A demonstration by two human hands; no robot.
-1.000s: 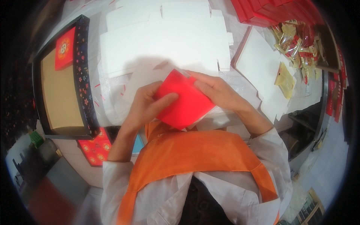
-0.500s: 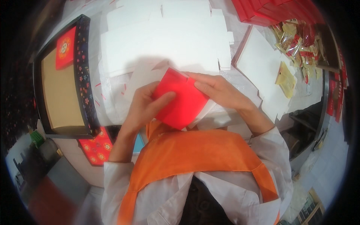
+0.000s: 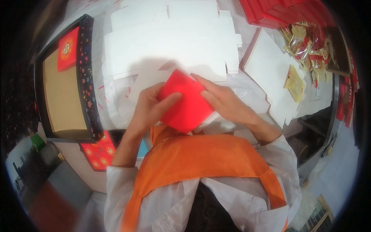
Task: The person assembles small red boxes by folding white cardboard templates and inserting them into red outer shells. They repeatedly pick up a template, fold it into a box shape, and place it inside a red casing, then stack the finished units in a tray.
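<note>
Between my two hands, above the near edge of the table, is a red folding carton (image 3: 187, 106) with white board showing along its edges. My left hand (image 3: 153, 104) grips its left side, the thumb lying flat across the red face. At the right side my right hand (image 3: 224, 99) is closed over the upper right edge, fingers on the rim and thumb on the face. The fingers behind the carton are hidden. Just beyond lies a stack of flat white carton blanks (image 3: 170, 42).
To the left, a dark floral-edged tray (image 3: 63, 104) holds a finished-looking red box (image 3: 68, 49). Another white blank (image 3: 266, 69) lies at right, with a yellow packet (image 3: 295, 84) on it. Wrapped food packets (image 3: 309, 48) and red boxes (image 3: 288, 11) occupy the far right.
My right thumb and fingers have shifted slightly down along the carton's upper right edge. My left hand keeps its grip, and the carton stays in about the same place.
</note>
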